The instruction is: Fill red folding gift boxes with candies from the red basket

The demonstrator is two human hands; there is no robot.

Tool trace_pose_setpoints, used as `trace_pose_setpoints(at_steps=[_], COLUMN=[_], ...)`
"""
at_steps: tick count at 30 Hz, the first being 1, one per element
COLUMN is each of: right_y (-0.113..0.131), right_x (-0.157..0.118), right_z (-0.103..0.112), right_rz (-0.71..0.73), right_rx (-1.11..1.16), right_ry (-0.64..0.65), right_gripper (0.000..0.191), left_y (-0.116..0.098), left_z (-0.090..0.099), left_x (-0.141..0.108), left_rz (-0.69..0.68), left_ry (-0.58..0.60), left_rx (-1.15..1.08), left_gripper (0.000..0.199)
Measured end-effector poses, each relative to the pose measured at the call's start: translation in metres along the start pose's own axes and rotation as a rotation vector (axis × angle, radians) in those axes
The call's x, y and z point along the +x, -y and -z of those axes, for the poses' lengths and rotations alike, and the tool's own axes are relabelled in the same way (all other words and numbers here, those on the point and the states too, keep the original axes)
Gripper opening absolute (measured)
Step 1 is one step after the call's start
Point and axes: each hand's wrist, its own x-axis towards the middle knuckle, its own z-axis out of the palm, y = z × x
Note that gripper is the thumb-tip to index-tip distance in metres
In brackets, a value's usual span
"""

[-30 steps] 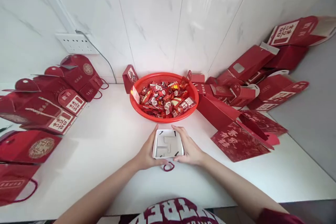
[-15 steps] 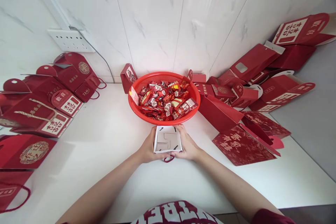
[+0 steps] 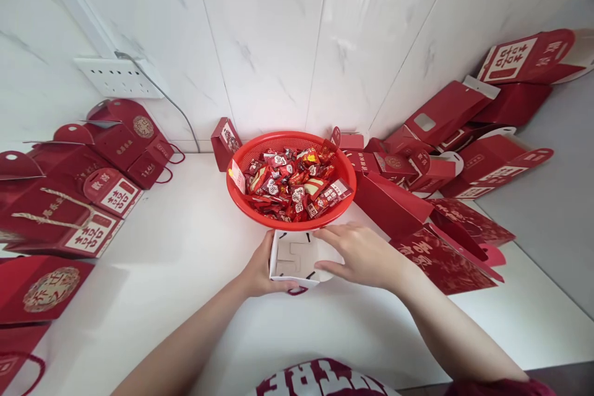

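A small gift box [image 3: 290, 258], white inside, sits open-topped just in front of the red basket. Dark cord ends poke through its inner corners, and a dark red cord loop shows below its near side. My left hand [image 3: 260, 269] is closed round the box's left side, its thumb along the near wall. At the right side, my right hand [image 3: 359, 253] has its thumb and fingers spread apart over the wall and rim. That hand hides part of the right wall. Several wrapped sweets [image 3: 292, 182] fill the red plastic basket [image 3: 239, 203] beyond the box.
Red gift boxes with cord handles [image 3: 60, 198] stand along the left. More red boxes [image 3: 427, 167] are piled at the right against the wall. A small red box [image 3: 226, 143] stands beside the basket. A white power socket [image 3: 118, 78] with a grey cable is on the tiled wall.
My right hand has shifted right and turned, its fingers now spread over the box's right side. The left hand keeps its hold. The view has tilted slightly.
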Motion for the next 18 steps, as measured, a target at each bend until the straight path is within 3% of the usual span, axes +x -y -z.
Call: trace_pose_setpoints(at_steps=[2,4,7,10,13,16,18], right_y=[0.006,0.009,0.006,-0.004,-0.017,-0.031,-0.038], right_x=[-0.006,-0.013,-0.009,0.021,0.068,0.107,0.122], right_z=[0.009,0.020,0.040,0.049,0.036,0.014,0.005], right_rz=[-0.168,-0.240,-0.242,-0.266,-0.226,-0.102,-0.025], right_rx=[0.019,0.032,0.046,-0.007,-0.044,0.004,0.034], right_ry=[0.116,0.146,0.028,-0.019,0.190,0.240,0.208], right_gripper=[0.038,0.033,0.020,0.028,0.033,0.016,0.018], left_y=[0.002,0.004,0.004,0.005,0.005,0.004,0.003], left_z=[0.000,0.000,0.000,0.001,0.002,0.002,0.002], left_x=[-0.001,-0.002,-0.002,-0.002,-0.002,-0.002,-0.003], left_rz=[0.020,0.017,-0.006,-0.004,0.002,-0.006,-0.007], left_ry=[0.013,0.038,0.076,0.101,0.106,0.098,0.089], left_rx=[-0.007,-0.031,-0.092,-0.133,-0.133,-0.130,-0.130], left_gripper=[0.098,0.101,0.102,0.100,0.100,0.101,0.102])
